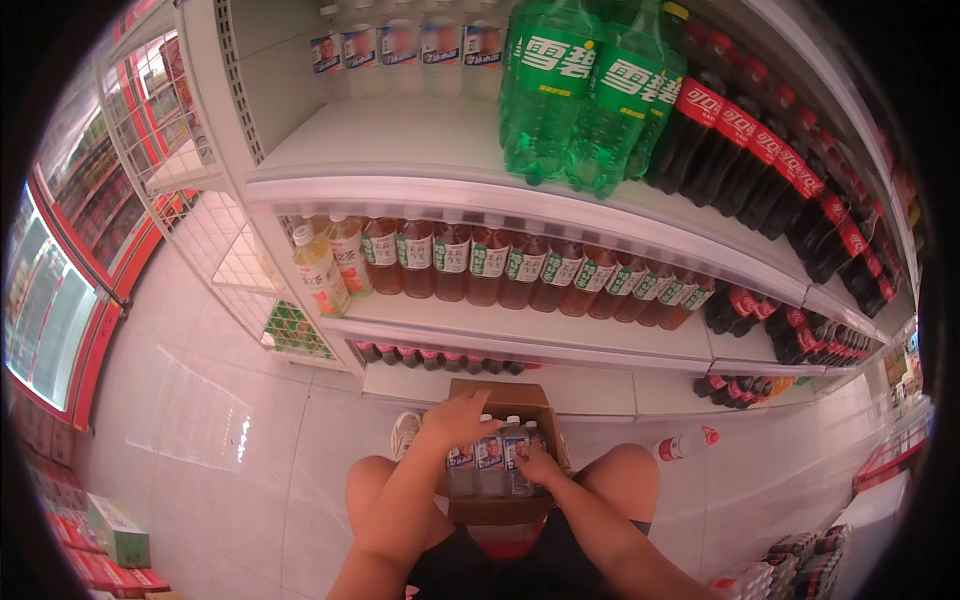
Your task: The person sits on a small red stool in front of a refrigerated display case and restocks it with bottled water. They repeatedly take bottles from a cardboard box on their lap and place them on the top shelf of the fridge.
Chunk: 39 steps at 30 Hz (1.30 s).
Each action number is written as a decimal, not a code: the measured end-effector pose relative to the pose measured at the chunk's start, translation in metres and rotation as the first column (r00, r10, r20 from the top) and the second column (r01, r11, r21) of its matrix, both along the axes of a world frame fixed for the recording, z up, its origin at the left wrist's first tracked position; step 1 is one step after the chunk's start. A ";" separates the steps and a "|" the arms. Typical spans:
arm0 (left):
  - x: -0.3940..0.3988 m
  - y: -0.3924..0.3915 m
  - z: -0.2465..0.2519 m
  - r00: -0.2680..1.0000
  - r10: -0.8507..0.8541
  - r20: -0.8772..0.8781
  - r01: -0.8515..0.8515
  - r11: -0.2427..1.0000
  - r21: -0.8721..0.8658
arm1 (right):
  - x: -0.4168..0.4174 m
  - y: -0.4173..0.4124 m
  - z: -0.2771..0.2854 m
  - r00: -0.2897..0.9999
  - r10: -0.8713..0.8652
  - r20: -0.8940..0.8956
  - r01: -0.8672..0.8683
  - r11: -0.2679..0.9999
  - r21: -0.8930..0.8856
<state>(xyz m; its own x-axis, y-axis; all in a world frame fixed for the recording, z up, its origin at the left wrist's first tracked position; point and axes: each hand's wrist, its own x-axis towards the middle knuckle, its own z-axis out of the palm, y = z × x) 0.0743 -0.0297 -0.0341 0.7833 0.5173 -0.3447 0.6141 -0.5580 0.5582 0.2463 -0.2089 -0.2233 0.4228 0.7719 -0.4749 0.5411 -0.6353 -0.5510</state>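
An open cardboard box (502, 513) stands on the floor between my knees, with several clear plastic drink bottles (490, 457) upright in it, white-capped and labelled. My left hand (457, 420) lies over the box's left side, its fingers at the caps of the bottles there. At the right side of the box, my right hand (537, 463) touches a bottle (516, 450) with its fingers; whether either hand grips a bottle is hard to tell. More bottles of the same kind (401, 56) stand at the back left of the upper shelf.
Large green soda bottles (551, 97) and cola bottles (739, 142) stand on the upper shelf (375, 142). Below are tea bottles (489, 266) and small cola bottles (427, 358). A bottle with a red cap (686, 444) lies on the floor at right. A wire rack (217, 240) adjoins the shelving.
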 end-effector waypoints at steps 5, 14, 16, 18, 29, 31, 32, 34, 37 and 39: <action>-0.006 -0.003 -0.006 1.000 0.017 0.023 -0.019 0.997 0.081 | -0.019 0.007 0.047 0.995 0.076 -0.061 -0.078 0.997 -0.030; 0.032 -0.016 -0.082 0.983 -0.167 -0.080 0.170 0.985 0.027 | -0.027 0.005 0.032 0.977 0.185 0.110 -0.179 0.982 -0.066; 0.043 -0.025 -0.090 0.969 -0.203 -0.138 0.210 0.977 0.040 | -0.024 0.002 0.028 0.971 0.180 0.158 -0.170 0.982 -0.079; 0.046 -0.033 -0.096 0.969 -0.191 -0.158 0.209 0.972 0.106 | -0.023 0.000 0.026 0.969 0.183 0.169 -0.174 0.983 -0.063; 0.042 -0.014 -0.151 0.960 0.131 -0.247 -0.094 0.983 0.155 | -0.020 -0.001 0.048 0.988 0.155 0.003 -0.155 0.987 -0.035; 0.046 -0.012 -0.149 0.960 0.125 -0.250 -0.105 0.990 0.092 | -0.017 -0.003 0.041 0.986 0.162 0.042 -0.160 0.986 -0.050; 0.048 -0.010 -0.148 0.955 0.113 -0.273 -0.097 0.993 0.069 | -0.017 -0.004 0.038 0.985 0.163 0.049 -0.161 0.986 -0.045; 0.051 -0.009 -0.145 0.941 0.107 -0.320 -0.097 0.994 0.048 | -0.017 -0.004 0.034 0.982 0.177 0.060 -0.175 0.984 -0.038; 0.058 -0.011 -0.139 0.915 0.106 -0.388 -0.097 0.994 0.044 | -0.018 -0.003 0.034 0.980 0.186 0.075 -0.182 0.982 -0.054; 0.060 -0.012 -0.132 0.894 0.094 -0.438 -0.093 0.995 0.025 | -0.018 -0.002 0.043 0.982 0.189 0.026 -0.186 0.978 -0.091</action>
